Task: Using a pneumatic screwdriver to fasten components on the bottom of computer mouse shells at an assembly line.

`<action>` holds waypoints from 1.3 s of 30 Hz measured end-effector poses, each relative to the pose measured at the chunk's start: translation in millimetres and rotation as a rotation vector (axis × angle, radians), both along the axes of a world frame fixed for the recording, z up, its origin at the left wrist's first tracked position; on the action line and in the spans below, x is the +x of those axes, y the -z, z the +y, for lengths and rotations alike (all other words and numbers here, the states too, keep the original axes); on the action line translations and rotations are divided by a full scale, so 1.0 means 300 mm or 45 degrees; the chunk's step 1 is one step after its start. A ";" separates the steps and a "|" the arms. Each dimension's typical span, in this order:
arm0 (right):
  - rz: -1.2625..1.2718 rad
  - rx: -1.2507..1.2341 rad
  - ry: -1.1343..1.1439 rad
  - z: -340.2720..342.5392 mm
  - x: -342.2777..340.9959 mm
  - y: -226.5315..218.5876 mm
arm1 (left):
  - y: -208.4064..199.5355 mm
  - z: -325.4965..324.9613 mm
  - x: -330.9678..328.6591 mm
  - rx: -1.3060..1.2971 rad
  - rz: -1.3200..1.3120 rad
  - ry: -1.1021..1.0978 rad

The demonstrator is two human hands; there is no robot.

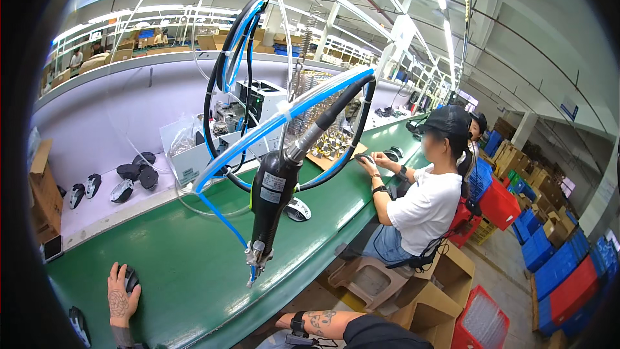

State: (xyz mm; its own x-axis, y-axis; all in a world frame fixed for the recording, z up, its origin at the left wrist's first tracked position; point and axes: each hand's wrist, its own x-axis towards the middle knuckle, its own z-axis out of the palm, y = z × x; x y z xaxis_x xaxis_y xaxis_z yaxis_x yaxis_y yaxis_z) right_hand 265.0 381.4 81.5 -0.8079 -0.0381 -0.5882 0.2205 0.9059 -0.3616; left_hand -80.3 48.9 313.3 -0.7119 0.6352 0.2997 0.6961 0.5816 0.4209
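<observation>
On the green work surface at the lower left, my left hand grips a black computer mouse between thumb and fingers. My right forearm, with a black wrist strap, reaches in from the bottom edge, and my right hand is low beside the surface's near edge; its fingers do not show clearly. A black electric screwdriver hangs tip down between the hands, apart from both. Another mouse, black and white, lies at the lower left, and a white-topped one sits behind the screwdriver.
Blue and black hoses loop around the screwdriver. Several mice and a cardboard box stand on the left ledge. A co-worker sits at the right, handling a dark part. Cartons and a red crate are on the floor.
</observation>
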 end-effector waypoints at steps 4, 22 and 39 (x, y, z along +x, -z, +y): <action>-0.129 0.057 -0.044 0.071 -0.020 0.364 | -0.001 0.024 0.007 -0.007 0.013 0.017; -0.014 -0.057 0.047 -0.012 0.044 -0.056 | -0.027 0.041 0.028 0.003 0.040 0.082; 0.112 -0.153 0.117 -0.072 0.026 -0.067 | -0.047 0.042 0.031 -0.009 0.013 0.120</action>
